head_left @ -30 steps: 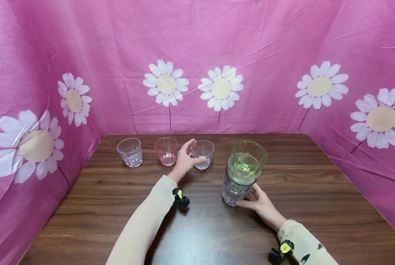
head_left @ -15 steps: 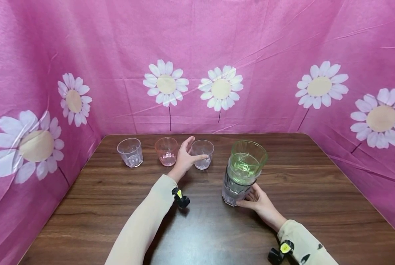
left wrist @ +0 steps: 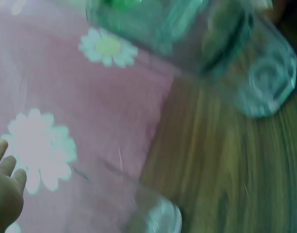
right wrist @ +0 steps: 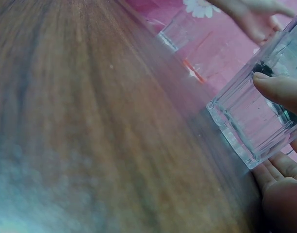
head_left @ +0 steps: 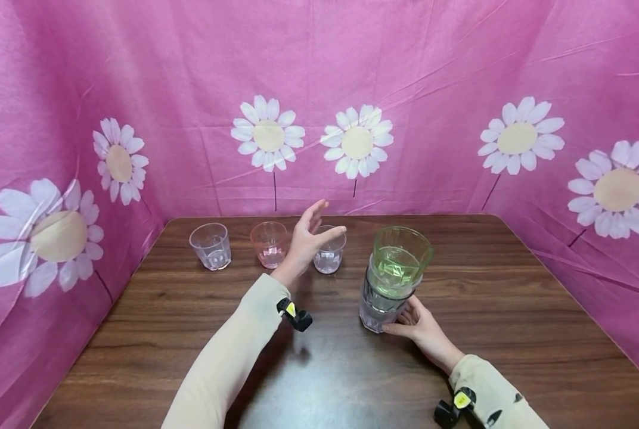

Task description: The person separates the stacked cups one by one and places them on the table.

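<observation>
My left hand [head_left: 302, 245] is raised with fingers spread, in front of and partly over a small clear cup [head_left: 328, 262], holding nothing. In the left wrist view that cup's base [left wrist: 163, 218] shows at the bottom. My right hand [head_left: 427, 335] holds the lowest clear cup [head_left: 372, 319] of a stack, thumb on the near side; the right wrist view shows the thumb [right wrist: 279, 92] against its faceted wall. A dark grey-tinted cup [head_left: 380, 295] sits in the middle of the stack. The green cup [head_left: 400, 253] is nested on top, its rim wide.
A pink cup [head_left: 269, 253] stands left of my left hand, and another clear cup [head_left: 212, 250] farther left. All stand toward the back of the brown wooden table [head_left: 164, 333]. Pink cloth [head_left: 432, 77] with daisies hangs around it.
My left hand has come away from the small clear cup and lifted upward, its fingers spreading. The cup stays in place. My right hand and the stack have not moved.
</observation>
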`<state>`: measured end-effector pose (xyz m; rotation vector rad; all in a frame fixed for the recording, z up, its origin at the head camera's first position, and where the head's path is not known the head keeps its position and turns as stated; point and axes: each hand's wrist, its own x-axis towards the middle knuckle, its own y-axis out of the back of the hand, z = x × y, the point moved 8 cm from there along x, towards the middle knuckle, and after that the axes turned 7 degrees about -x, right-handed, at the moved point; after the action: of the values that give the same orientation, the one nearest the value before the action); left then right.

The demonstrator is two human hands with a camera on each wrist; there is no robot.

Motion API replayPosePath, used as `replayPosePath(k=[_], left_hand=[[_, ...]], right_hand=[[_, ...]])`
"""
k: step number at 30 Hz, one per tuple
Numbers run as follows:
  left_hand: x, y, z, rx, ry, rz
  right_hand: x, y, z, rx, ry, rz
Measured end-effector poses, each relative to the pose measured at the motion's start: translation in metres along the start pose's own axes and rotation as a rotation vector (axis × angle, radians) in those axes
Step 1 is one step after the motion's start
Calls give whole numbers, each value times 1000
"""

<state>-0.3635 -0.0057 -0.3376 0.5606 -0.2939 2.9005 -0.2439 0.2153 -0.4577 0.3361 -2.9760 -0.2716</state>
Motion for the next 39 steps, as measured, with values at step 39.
replayPosePath(k=[39], left_hand=[[-43, -106, 39, -65, -20, -477]], right_hand=[[4, 3, 7, -8, 0, -20]])
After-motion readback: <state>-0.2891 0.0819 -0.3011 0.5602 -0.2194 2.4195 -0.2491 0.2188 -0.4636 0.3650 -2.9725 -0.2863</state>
